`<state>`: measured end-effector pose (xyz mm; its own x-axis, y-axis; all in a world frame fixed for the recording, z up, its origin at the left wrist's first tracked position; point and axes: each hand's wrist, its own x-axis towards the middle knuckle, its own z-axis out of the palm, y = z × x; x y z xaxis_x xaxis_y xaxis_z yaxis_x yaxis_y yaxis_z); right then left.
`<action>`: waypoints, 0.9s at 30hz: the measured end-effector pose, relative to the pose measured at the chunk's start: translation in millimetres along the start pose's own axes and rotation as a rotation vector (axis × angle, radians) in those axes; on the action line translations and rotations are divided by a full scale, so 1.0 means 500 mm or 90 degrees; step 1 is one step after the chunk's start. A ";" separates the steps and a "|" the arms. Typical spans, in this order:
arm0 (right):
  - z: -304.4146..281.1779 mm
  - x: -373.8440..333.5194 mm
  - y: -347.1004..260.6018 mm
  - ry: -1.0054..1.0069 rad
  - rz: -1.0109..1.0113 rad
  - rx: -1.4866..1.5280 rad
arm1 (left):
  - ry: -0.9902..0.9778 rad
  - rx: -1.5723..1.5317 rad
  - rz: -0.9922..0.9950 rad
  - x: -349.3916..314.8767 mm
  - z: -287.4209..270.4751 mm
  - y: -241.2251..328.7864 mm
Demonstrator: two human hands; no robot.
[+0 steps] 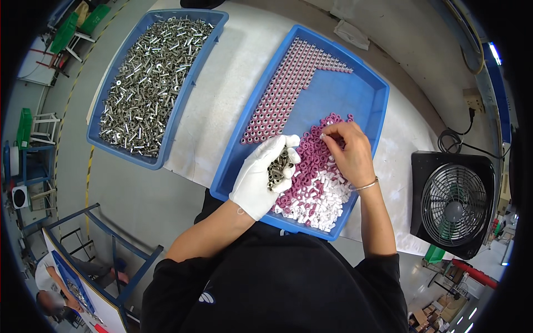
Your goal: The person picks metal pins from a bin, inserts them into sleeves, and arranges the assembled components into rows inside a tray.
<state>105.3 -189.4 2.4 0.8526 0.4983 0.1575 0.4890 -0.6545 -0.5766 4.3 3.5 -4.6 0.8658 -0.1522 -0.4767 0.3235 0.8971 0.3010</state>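
Observation:
My left hand, in a white glove, is cupped round a small heap of metal flanged tubes. It hovers over the left side of a blue tray. My right hand, bare with a bracelet at the wrist, pinches a small white sleeve between thumb and fingertips. Below it lie a loose pile of purple rings and a pile of white sleeves. Along the tray's far left stand assembled pieces in tight upright rows, metal ends up with purple below.
Left on the pale table stands a second blue tray, full of loose metal tubes. A black fan stands at the right, near a cable. Another person works at a table at lower left.

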 end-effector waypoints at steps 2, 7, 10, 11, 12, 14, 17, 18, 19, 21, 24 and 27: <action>0.009 0.011 0.016 0.020 -0.104 -0.030 | 0.032 0.005 -0.019 0.001 0.005 -0.002; 0.021 0.027 0.021 -0.082 -0.113 -0.038 | -0.005 -0.017 -0.030 -0.002 0.007 0.001; 0.027 0.034 0.026 -0.118 -0.110 -0.045 | -0.007 -0.008 -0.027 -0.002 0.010 0.004; 0.029 0.036 0.027 -0.135 -0.108 -0.049 | -0.008 -0.003 -0.027 -0.002 0.011 0.005; 0.030 0.037 0.028 -0.153 -0.106 -0.053 | -0.009 0.002 -0.027 -0.002 0.011 0.006; 0.030 0.037 0.030 -0.147 -0.107 -0.049 | -0.013 0.004 -0.026 0.000 0.012 0.004; 0.025 0.031 0.032 -0.125 -0.104 -0.038 | -0.027 0.010 -0.029 0.003 0.015 -0.001; 0.025 0.031 0.024 -0.126 -0.107 -0.035 | -0.024 0.010 -0.026 0.004 0.008 -0.002; 0.021 0.027 0.006 -0.094 -0.077 0.026 | -0.064 -0.007 -0.021 0.008 -0.004 -0.004; 0.012 0.016 -0.041 -0.031 -0.016 0.147 | -0.144 -0.043 -0.011 0.014 -0.031 -0.009; 0.009 -0.002 -0.079 0.007 0.016 0.225 | -0.139 -0.018 0.002 0.013 -0.016 -0.016; 0.014 -0.012 -0.099 0.016 0.002 0.295 | 0.008 0.115 0.047 0.007 0.022 -0.024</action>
<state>74.8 -156.2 24.5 0.8607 0.4792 0.1718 0.3580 -0.3300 -0.8734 7.4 -12.1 -0.8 0.8854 -0.0827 -0.4575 0.3236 0.8161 0.4788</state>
